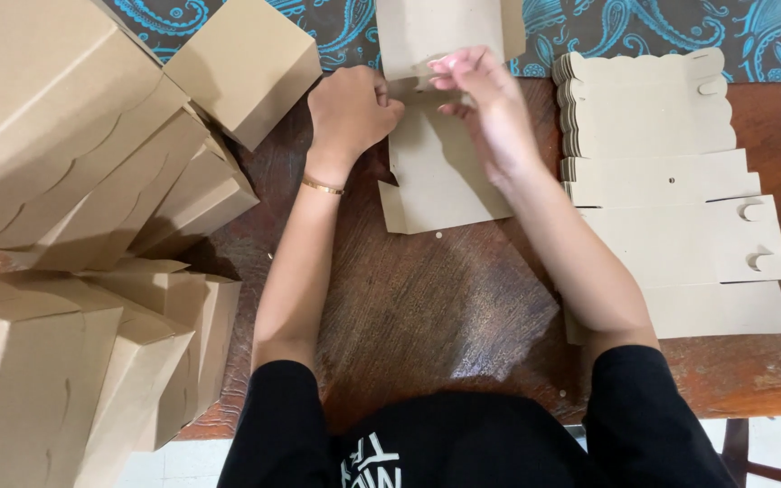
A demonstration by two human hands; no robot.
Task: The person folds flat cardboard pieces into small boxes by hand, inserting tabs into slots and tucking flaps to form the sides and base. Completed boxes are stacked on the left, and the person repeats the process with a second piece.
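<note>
**Both hands on a flat box blank**

Black sleeves frame the bottom edge; past them both forearms reach to one cardboard blank [440, 172] lying flat on the table [427, 307], long axis running away from the person. Left hand [350, 113] is fisted, pinching a fold at mid-blank; right hand [485, 104] pinches beside it, fingers loosely curled. Flat stack [671, 208] right, folded boxes [92, 181] left.

Both forearms extended forward, bare below black sleeves. Left hand [351, 110] curled into a loose fist, knuckles up, thin gold bangle at wrist. Right hand [485, 99] raised, fingers [454, 65] bent, pinching toward the left hand.
</note>
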